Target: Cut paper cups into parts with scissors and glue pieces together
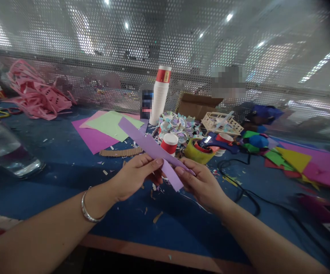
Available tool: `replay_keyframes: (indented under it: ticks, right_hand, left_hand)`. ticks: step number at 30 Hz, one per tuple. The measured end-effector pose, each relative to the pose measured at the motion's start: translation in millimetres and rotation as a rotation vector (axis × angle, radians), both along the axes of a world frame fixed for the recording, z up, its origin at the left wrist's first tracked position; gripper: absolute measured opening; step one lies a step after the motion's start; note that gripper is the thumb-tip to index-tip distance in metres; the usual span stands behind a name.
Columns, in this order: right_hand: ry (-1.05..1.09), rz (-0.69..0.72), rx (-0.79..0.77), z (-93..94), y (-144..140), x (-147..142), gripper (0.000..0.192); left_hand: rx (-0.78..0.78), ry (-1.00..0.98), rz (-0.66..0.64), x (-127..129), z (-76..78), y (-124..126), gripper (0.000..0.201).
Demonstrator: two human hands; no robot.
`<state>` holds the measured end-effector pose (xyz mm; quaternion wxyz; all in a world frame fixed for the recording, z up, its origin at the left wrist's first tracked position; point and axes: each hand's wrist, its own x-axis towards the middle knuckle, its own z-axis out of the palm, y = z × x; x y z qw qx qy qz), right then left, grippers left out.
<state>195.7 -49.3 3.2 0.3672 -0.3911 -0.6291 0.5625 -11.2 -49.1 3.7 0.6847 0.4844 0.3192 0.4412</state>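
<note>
Two lengths of purple paper cross each other between my hands. The longer purple paper strip (143,139) slants from upper left down to my right hand (203,182), whose thumb and fingers pinch its lower end. A shorter purple piece (173,177) hangs below it, pinched by my left hand (142,171). Whether the two pieces are one folded strip I cannot tell. Behind the strip stands a red and white paper cup (169,142). My left wrist wears a silver bangle (86,207).
A tall stack of paper cups (159,97) stands behind a heap of paper cutouts (182,125). Coloured sheets (110,123) lie left, near pink paper scraps (39,93) and a glass of water (13,152). A yellow tape roll (197,154) and black cable (250,196) are right.
</note>
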Motion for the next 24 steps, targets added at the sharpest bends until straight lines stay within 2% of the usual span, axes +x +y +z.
replay_keyframes:
  ticks: [8, 15, 20, 24]
  right_hand:
    - [-0.054, 0.028, 0.094, 3.7, -1.2, 1.0, 0.032]
    - [-0.156, 0.014, 0.27, 6.6, 0.8, 1.7, 0.028]
    - [-0.203, -0.008, 0.285, 5.3, 1.6, 4.4, 0.029]
    - [-0.201, 0.0, 0.275, 4.1, 1.4, 5.3, 0.029]
  left_hand:
    - [0.08, 0.11, -0.002, 4.2, -0.2, -4.7, 0.031]
    - [0.1, 0.193, 0.0, 4.6, 0.4, -7.2, 0.033]
    - [0.163, 0.196, 0.17, -1.2, 5.2, -7.3, 0.022]
    - [0.175, 0.197, 0.2, -5.1, 5.7, -4.9, 0.024]
